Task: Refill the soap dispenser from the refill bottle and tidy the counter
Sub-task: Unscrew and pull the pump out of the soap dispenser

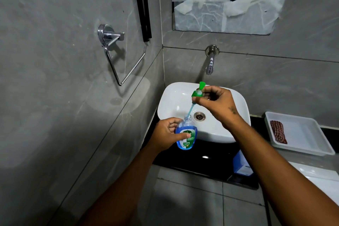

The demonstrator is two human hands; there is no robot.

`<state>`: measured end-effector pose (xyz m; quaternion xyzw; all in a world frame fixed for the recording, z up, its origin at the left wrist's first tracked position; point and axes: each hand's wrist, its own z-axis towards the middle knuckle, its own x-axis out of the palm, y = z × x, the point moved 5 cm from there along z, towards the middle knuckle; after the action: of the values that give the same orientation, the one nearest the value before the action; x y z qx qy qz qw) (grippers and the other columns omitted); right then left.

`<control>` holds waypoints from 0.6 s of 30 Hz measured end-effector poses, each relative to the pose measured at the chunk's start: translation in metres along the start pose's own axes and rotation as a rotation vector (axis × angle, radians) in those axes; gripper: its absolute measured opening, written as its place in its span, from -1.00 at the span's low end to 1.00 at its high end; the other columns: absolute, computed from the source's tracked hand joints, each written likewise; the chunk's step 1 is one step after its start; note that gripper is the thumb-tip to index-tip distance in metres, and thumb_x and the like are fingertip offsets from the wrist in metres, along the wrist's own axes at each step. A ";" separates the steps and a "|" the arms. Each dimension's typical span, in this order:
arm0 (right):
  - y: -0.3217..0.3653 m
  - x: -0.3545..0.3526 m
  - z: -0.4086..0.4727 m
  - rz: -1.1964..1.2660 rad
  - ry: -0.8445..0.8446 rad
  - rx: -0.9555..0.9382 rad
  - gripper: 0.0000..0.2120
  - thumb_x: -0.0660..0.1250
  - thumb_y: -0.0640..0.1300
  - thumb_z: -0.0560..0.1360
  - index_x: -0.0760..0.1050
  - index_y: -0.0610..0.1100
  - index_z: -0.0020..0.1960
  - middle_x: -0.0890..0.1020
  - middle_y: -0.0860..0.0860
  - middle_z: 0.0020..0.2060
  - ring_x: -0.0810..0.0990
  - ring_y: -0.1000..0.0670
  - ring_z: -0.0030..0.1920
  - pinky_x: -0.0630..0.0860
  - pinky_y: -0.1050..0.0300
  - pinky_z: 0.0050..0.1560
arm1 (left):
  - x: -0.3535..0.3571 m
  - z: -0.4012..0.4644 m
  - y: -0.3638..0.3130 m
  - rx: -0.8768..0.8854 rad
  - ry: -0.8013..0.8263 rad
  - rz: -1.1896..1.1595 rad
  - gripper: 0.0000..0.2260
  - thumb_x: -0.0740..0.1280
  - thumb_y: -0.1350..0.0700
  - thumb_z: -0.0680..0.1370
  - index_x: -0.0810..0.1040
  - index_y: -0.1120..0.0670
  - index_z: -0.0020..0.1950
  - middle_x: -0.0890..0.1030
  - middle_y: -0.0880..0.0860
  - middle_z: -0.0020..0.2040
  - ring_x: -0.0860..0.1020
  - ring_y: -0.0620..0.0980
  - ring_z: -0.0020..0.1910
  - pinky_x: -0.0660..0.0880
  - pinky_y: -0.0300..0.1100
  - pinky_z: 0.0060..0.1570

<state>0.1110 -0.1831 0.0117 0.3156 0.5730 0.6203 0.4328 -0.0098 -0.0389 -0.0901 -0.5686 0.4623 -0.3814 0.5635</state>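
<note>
My left hand [167, 133] grips the clear soap dispenser bottle [186, 134], which holds blue liquid and has a green label, in front of the white sink [174, 95]. My right hand [218, 103] pinches the green pump head [198, 91] above the bottle. The pump's pale dip tube [190, 111] slants down with its lower end in the open bottle neck. A blue and white refill pack [241, 163] stands on the black counter [192, 161], partly hidden behind my right forearm.
A wall tap [210, 64] hangs over the sink, whose drain [199, 116] is visible. A white tray [308, 134] holding a red-brown folded cloth [278, 131] sits on the right. A chrome towel ring [117, 57] is on the left wall.
</note>
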 end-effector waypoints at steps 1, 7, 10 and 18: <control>0.001 -0.002 0.001 0.041 -0.003 0.006 -0.75 0.63 -0.22 0.24 0.66 -0.05 -0.13 0.73 -0.09 -0.15 0.69 -0.07 -0.14 0.66 0.06 -0.01 | 0.000 0.000 0.000 -0.001 0.001 0.002 -0.67 0.58 0.18 0.39 0.62 0.11 0.12 0.72 0.07 0.03 0.73 -0.01 -0.04 0.65 -0.22 -0.15; -0.001 -0.018 0.009 0.147 -0.111 0.024 -0.78 0.60 -0.27 0.27 0.64 -0.04 -0.20 0.69 0.13 -0.39 0.60 0.20 -0.38 0.49 0.40 -0.35 | -0.001 0.003 0.003 0.006 -0.017 0.018 -0.65 0.59 0.21 0.38 0.62 0.14 0.13 0.72 0.06 0.01 0.73 -0.01 -0.04 0.66 -0.18 -0.12; -0.009 -0.026 0.010 0.182 -0.167 0.066 -0.77 0.61 -0.24 0.27 0.61 -0.05 -0.18 0.67 0.13 -0.43 0.57 0.19 -0.41 0.46 0.36 -0.40 | -0.001 0.003 0.005 0.002 -0.022 0.020 -0.69 0.59 0.21 0.38 0.62 0.04 0.06 0.72 0.00 -0.03 0.73 -0.05 -0.06 0.65 -0.23 -0.16; -0.029 -0.061 0.016 0.290 -0.305 0.145 -0.83 0.55 -0.13 0.25 0.59 -0.04 -0.23 0.62 0.11 -0.41 0.51 0.11 -0.38 0.39 0.23 -0.30 | -0.004 0.001 0.021 -0.003 -0.050 0.082 -0.65 0.62 0.16 0.34 0.61 0.01 0.07 0.72 -0.02 -0.02 0.72 -0.09 -0.06 0.64 -0.26 -0.17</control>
<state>0.1566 -0.2313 -0.0082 0.5152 0.4926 0.5782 0.3969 -0.0121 -0.0334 -0.1109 -0.5592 0.4716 -0.3430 0.5892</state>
